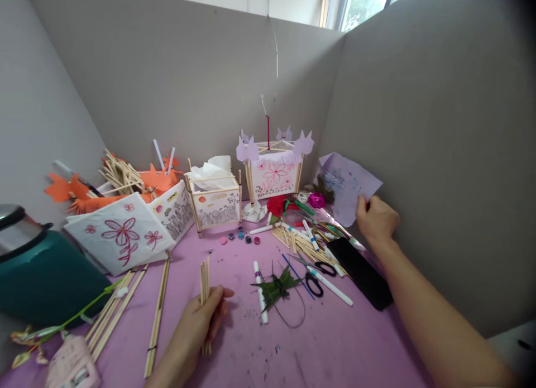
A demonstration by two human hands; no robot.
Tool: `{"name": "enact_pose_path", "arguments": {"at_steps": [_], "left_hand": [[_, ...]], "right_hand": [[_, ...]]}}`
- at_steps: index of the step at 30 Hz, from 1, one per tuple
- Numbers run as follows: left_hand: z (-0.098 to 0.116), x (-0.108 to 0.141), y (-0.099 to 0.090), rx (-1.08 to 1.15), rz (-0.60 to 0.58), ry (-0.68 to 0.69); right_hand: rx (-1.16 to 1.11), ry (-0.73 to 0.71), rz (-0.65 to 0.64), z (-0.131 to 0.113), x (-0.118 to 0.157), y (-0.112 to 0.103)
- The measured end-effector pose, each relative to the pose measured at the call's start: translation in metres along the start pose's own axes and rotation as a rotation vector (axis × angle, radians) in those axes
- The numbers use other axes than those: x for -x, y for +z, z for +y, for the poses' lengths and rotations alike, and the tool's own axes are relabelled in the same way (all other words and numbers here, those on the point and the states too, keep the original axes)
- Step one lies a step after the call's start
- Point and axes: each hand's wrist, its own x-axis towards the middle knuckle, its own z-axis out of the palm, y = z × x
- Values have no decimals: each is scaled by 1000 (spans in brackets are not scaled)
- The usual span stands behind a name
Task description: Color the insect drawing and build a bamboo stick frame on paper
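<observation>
My left hand is closed round a small bundle of wooden sticks, held upright over the front of the purple table. Out at the right, my right hand is closed at the lower right edge of a light purple paper sheet with blue scribbles. Between the hands lie a green leafy piece, a white marker and black-handled scissors. A black phone-like slab is below my right hand.
Paper lanterns on stick frames stand at the back. Drawn paper panels, orange cutouts and a teal container are left. Loose sticks, markers and a red flower lie centre right. Grey partitions enclose the table.
</observation>
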Motion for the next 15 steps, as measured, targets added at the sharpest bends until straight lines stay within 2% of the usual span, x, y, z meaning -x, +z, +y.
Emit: {"name": "enact_pose_path", "arguments": {"at_steps": [3, 7, 9, 15], "left_hand": [[-3, -2, -1, -4, -16, 6], [-4, -3, 0, 33, -18, 9], [-3, -2, 1, 35, -20, 4], [8, 5, 5, 33, -41, 56]], "right_hand": [[38, 11, -35, 1, -2, 3], [84, 26, -299, 0, -6, 2], [92, 48, -379, 0, -4, 0], [98, 75, -480, 18, 12, -19]]}}
